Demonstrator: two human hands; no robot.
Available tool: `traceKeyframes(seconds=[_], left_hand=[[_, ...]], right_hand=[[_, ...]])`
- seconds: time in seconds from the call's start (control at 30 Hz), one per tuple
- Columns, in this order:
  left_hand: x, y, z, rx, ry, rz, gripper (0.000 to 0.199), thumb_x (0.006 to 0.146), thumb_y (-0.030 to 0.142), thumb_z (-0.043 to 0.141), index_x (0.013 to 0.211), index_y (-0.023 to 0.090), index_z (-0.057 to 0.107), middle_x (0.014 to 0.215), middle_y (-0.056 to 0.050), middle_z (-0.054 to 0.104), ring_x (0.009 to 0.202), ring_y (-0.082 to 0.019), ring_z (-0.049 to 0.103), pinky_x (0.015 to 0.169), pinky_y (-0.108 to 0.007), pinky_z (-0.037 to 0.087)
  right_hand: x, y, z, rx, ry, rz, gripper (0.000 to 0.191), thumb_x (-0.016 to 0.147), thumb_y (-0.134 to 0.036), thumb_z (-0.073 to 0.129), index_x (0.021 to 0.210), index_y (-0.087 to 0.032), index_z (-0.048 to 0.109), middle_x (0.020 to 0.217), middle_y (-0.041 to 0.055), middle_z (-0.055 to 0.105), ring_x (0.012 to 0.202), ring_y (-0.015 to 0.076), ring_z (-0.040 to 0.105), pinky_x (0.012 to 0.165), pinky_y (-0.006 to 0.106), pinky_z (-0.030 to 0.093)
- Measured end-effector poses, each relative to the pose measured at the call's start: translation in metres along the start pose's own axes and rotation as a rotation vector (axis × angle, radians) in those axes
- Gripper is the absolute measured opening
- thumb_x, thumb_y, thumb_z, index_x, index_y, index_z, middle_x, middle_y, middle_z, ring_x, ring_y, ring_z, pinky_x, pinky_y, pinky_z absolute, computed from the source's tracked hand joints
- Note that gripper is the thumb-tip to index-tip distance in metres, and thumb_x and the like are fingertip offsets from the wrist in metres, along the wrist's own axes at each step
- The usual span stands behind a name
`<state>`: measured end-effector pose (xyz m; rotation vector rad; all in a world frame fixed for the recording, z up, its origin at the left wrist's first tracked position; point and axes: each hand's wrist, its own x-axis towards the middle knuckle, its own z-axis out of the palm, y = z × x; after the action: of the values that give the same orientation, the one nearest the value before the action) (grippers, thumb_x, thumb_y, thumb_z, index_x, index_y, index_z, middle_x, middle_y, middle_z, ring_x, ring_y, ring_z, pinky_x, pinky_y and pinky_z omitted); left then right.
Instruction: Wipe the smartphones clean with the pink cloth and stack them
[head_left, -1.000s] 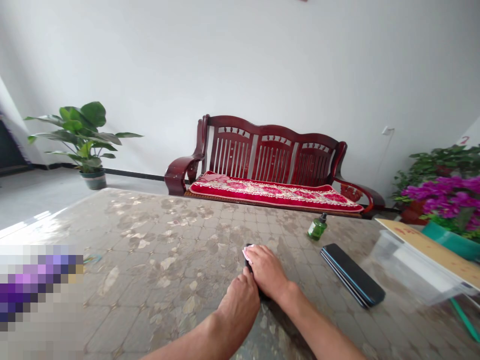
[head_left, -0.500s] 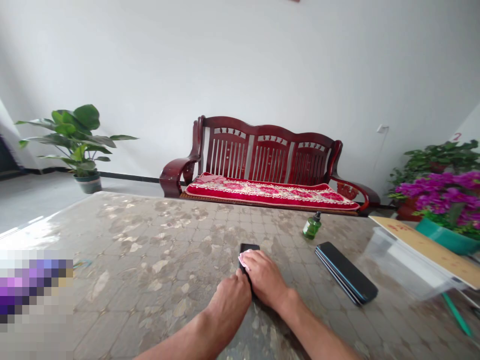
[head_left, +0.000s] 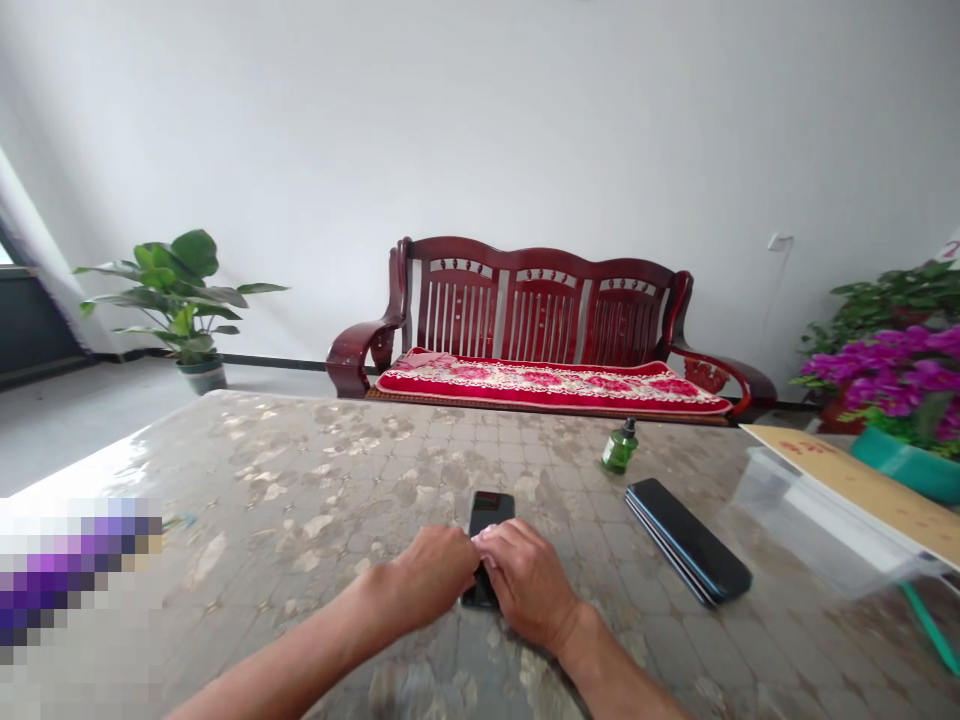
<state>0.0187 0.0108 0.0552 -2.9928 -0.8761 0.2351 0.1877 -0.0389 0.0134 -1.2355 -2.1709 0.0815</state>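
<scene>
A black phone (head_left: 491, 508) lies flat on the patterned tabletop (head_left: 300, 560), its far end showing beyond my hands. Over its middle, my right hand (head_left: 529, 580) is closed on a small pale pink cloth (head_left: 486, 545), pressed near the screen. From the left, my left hand (head_left: 442, 570) reaches the phone's left side with fingers curled; its fingertips are hidden, so what they hold, if anything, cannot be made out. To the right, a stack of dark phones (head_left: 690, 545) rests on the table, and behind it stands a green spray bottle (head_left: 619, 447).
At the right are a clear plastic box (head_left: 817, 530) with a tan board (head_left: 862, 480) on top, and a teal pot (head_left: 907, 462) of purple flowers. A blurred purple item (head_left: 67, 575) lies at the left. A wooden bench (head_left: 540, 310) stands behind the table.
My left hand has moved left and slightly up. My right hand and the cloth have shifted nearer along the phone, so more of its far end shows. The view has shifted slightly.
</scene>
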Motion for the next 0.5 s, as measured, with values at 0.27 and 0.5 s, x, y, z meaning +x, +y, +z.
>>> traceKeyframes(seconds=[0.27, 0.5], left_hand=[[0.028, -0.03, -0.032, 0.025, 0.02, 0.061, 0.034, 0.079, 0.003, 0.056, 0.105, 0.022, 0.066, 0.105, -0.007, 0.07, 0.097, -0.024, 0.067, 0.079, -0.032, 0.053], [0.059, -0.036, -0.012, 0.194, 0.094, 0.292, 0.051, 0.077, 0.01, 0.067, 0.123, 0.027, 0.052, 0.142, -0.013, 0.045, 0.126, -0.031, 0.048, 0.089, -0.039, 0.05]], right_hand=[[-0.002, 0.001, -0.001, 0.011, -0.008, -0.026, 0.021, 0.094, -0.014, 0.045, 0.102, -0.021, 0.062, 0.1, 0.0051, 0.067, 0.095, 0.0192, 0.057, 0.089, 0.034, 0.045], [-0.002, 0.003, 0.001, -0.019, -0.012, -0.019, 0.024, 0.095, -0.017, 0.043, 0.106, -0.021, 0.065, 0.103, 0.0065, 0.067, 0.104, 0.0202, 0.055, 0.094, 0.037, 0.044]])
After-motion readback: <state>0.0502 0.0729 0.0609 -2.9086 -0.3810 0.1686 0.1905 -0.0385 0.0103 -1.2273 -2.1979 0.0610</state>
